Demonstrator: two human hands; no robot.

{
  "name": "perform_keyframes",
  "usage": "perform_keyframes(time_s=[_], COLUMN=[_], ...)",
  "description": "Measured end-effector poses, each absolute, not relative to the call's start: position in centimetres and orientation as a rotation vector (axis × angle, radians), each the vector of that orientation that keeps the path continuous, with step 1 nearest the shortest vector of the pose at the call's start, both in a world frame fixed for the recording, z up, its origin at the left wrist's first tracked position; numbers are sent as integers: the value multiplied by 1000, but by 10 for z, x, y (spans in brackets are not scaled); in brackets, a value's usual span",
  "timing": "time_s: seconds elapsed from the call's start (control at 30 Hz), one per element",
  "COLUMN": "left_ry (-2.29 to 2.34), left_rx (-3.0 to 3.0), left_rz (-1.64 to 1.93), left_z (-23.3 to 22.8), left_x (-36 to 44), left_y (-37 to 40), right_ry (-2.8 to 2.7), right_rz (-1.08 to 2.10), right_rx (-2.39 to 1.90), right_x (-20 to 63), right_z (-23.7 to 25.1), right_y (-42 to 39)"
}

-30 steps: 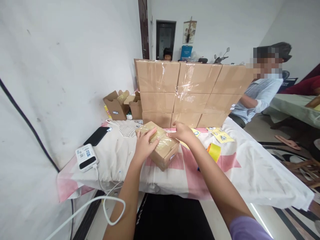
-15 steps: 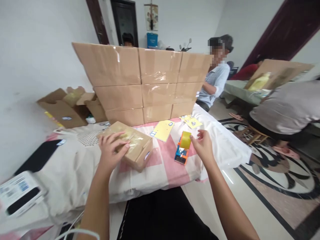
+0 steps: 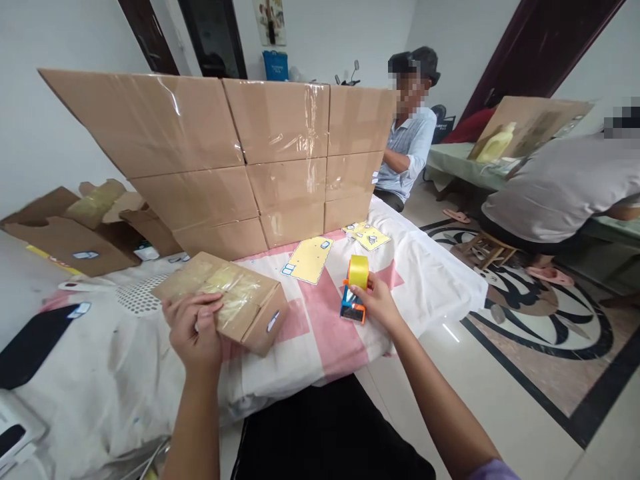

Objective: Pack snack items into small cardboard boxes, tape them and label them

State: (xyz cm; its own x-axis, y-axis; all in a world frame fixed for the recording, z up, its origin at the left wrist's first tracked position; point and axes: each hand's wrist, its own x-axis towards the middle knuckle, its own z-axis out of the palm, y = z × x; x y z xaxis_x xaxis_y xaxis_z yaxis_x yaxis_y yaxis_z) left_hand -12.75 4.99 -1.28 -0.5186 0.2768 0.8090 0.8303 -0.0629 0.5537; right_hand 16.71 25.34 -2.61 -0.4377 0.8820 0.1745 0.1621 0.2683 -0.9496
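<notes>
A small cardboard box (image 3: 235,300) with clear tape across its top lies on the cloth-covered table (image 3: 440,280). My left hand (image 3: 194,327) rests on the box's near end and holds it down. My right hand (image 3: 376,301) grips a tape dispenser (image 3: 354,290), orange and blue with a yellow roll, which stands on the table to the right of the box.
A wall of stacked taped cartons (image 3: 240,160) rises behind the box. Open cartons (image 3: 75,230) lie at the left. Yellow sticker sheets (image 3: 309,259) sit near the stack. Two people (image 3: 407,143) work at the right, one bent over (image 3: 560,187).
The view swung right. My right hand left the box, reached over to the tape dispenser and closed on it. My left hand stayed on the box.
</notes>
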Motion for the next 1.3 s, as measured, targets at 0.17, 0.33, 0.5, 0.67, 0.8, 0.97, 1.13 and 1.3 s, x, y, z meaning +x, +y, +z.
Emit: perform_keyframes(time_s=[0.17, 0.33, 0.5, 0.67, 0.8, 0.97, 1.13, 1.3], left_ry=[-1703, -1648, -1680, -1645, -1592, -1586, -1598, -1591], left_rx=[-1072, -1043, -916, -882, -856, -856, -855, -931], left_rz=[-1643, -1680, -1685, -1699, -1720, -1702, -1687, -1673], left_z=[-17, -20, -20, -17, -17, -21, -26, -29], left_x=[-121, -120, -114, -106, -102, -107, -112, -116], left_y=[56, 60, 66, 73, 77, 76, 73, 73], right_ry=[-1739, -1934, -2043, -2362, -2833, -3193, -3257, -3027], right_rz=[1324, 1317, 700, 404, 106, 253, 394, 675], right_rx=[-957, -982, -1164, -927, -1203, -1194, -1206, -1065], right_x=[170, 181, 182, 112, 43, 3, 0, 8], right_z=[-22, -15, 21, 65, 75, 54, 37, 60], right_y=[288, 314, 309, 314, 364, 407, 406, 397])
